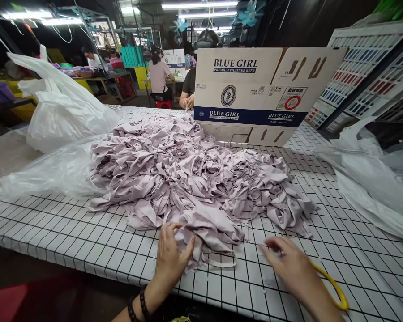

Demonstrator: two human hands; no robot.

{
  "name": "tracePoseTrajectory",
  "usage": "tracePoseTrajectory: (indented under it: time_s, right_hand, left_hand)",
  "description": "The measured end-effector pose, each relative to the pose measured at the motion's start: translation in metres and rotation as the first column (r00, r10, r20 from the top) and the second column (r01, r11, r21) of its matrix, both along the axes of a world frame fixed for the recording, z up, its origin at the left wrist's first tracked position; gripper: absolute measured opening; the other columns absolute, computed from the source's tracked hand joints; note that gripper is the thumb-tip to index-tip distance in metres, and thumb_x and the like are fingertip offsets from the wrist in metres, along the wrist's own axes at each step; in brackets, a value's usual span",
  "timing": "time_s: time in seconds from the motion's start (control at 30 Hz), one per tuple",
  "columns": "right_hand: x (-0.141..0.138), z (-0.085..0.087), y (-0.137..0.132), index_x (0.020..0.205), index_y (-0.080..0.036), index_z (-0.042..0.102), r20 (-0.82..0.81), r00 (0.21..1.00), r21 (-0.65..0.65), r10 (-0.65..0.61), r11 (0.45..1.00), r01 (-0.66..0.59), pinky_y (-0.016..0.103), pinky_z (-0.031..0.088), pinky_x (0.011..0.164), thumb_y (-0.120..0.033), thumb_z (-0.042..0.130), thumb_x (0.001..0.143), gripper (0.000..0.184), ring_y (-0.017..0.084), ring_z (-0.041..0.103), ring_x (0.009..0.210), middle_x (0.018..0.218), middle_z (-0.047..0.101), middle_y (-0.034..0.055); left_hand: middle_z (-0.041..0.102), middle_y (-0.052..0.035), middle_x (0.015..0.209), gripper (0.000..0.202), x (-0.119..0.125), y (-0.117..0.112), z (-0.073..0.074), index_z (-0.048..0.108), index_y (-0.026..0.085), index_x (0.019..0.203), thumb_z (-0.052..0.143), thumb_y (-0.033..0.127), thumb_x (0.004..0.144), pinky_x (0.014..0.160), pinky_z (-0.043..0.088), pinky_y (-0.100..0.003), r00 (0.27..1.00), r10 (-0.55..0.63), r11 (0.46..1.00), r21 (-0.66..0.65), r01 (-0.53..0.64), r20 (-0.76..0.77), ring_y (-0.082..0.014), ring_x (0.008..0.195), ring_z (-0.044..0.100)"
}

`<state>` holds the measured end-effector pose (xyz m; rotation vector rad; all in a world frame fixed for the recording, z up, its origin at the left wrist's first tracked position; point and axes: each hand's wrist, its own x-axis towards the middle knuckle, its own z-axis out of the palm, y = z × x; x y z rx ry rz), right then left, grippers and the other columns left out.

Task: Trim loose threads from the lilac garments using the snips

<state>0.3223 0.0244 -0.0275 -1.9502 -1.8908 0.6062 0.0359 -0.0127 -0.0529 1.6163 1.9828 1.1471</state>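
Observation:
A large heap of pale mauve fabric pieces (174, 165) with thin straps lies across the table. At its near edge my left hand (173, 252) touches a piece, thumb and fingers spread apart around the cloth. A loose strap (221, 264) curls on the table just right of that hand. My right hand (292, 264) hovers to the right, slightly blurred, its thumb and forefinger a little apart and nothing visible between them. A yellow curved handle (339, 295) shows beside my right wrist; the rest of it is hidden by the hand.
A Blue Girl beer carton (248, 89) stands behind the heap. White plastic bags (63, 112) lie at the left, and more plastic bags (362, 161) at the right. A person (188, 96) sits across the table, partly behind the carton. White plastic crates (366, 67) are stacked at the right.

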Motion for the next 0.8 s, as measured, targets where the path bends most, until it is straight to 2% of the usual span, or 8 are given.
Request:
tracePoseTrajectory:
  time_s: [0.07,0.13,0.27,0.33,0.47,0.53,0.7,0.8]
  right_hand:
    - [-0.053,0.004,0.004,0.078,-0.025,0.061,-0.133,0.963,-0.016,0.234,0.971,-0.238,0.039,0.050,0.069,-0.046,0.057,0.076,0.021,0.026,0.061,0.079,0.086,0.065,0.0060]
    - [-0.087,0.005,0.009,0.069,-0.024,0.057,-0.170,0.922,0.027,0.347,0.937,-0.348,0.042,0.048,0.071,-0.036,0.064,0.073,0.014,0.028,0.059,0.081,0.080,0.064,0.0053]
    - [-0.091,0.023,0.024,0.072,-0.023,0.052,-0.269,0.894,0.028,0.359,0.930,-0.365,0.033,0.046,0.056,-0.033,0.050,0.086,0.018,0.021,0.057,0.064,0.071,0.060,0.0022]
    - [-0.079,0.047,0.034,0.080,-0.022,0.051,-0.466,0.818,0.017,0.337,0.928,-0.372,0.026,0.044,0.050,-0.038,0.047,0.091,0.019,0.016,0.057,0.060,0.071,0.060,0.0000]
    - [-0.071,0.106,0.044,0.084,-0.021,0.050,-0.802,0.519,0.071,0.297,0.909,-0.411,0.021,0.046,0.051,-0.042,0.065,0.083,0.026,0.011,0.059,0.058,0.069,0.056,-0.0035]
    - [-0.076,0.130,0.043,0.083,-0.021,0.052,-0.859,0.416,0.124,0.297,0.910,-0.395,0.019,0.043,0.045,-0.042,0.070,0.080,0.028,0.007,0.053,0.048,0.065,0.052,-0.0058]
    - [-0.086,0.174,0.029,0.081,-0.023,0.054,-0.899,0.251,0.277,0.358,0.911,-0.307,0.017,0.026,0.034,-0.038,0.072,0.079,0.024,0.004,0.032,0.039,0.057,0.041,-0.0080]
    - [-0.083,0.194,0.017,0.082,-0.025,0.056,-0.881,0.210,0.366,0.424,0.892,-0.265,0.019,0.020,0.033,-0.040,0.070,0.081,0.020,0.005,0.027,0.039,0.055,0.037,-0.0073]
  left_hand:
    - [0.061,-0.0094,0.095,0.032,-0.006,-0.002,-0.013,0.060,0.016,0.101,0.066,0.036,0.077,0.083,0.048,-0.047,0.996,0.005,0.998,-0.068,-0.011,-0.089,-0.0288,0.094,0.058]
    - [0.063,-0.0066,0.088,0.016,-0.008,-0.004,-0.019,0.063,0.019,0.088,0.063,0.032,0.079,0.078,0.047,-0.044,0.989,-0.066,0.989,-0.137,0.048,-0.131,-0.0274,0.087,0.058]
    - [0.066,-0.0067,0.093,0.013,-0.016,-0.003,-0.001,0.062,0.019,0.081,0.054,0.029,0.086,0.082,0.044,-0.040,0.988,-0.125,0.990,-0.050,0.130,0.092,-0.0245,0.092,0.058]
    - [0.065,-0.0051,0.086,0.018,-0.024,0.002,0.021,0.059,0.018,0.086,0.051,0.034,0.090,0.073,0.047,-0.032,0.927,-0.157,0.987,0.014,0.162,0.342,-0.0199,0.083,0.060]
    - [0.058,0.0025,0.069,0.027,-0.036,0.015,0.080,0.052,0.018,0.086,0.056,0.045,0.088,0.050,0.042,-0.019,0.709,-0.182,0.983,0.101,0.156,0.682,-0.0116,0.061,0.055]
    - [0.056,0.0046,0.065,0.029,-0.037,0.020,0.113,0.053,0.018,0.086,0.062,0.046,0.084,0.045,0.040,-0.017,0.608,-0.184,0.983,0.133,0.128,0.772,-0.0097,0.055,0.053]
    - [0.067,-0.0022,0.075,0.014,-0.032,0.017,0.189,0.065,0.014,0.086,0.067,0.027,0.079,0.059,0.053,-0.021,0.358,-0.191,0.972,0.124,0.200,0.914,-0.0134,0.066,0.063]
    - [0.067,-0.0025,0.072,0.006,-0.035,0.001,0.218,0.067,0.015,0.075,0.065,0.019,0.079,0.058,0.054,-0.021,0.344,-0.214,0.972,0.164,0.169,0.914,-0.0155,0.068,0.066]
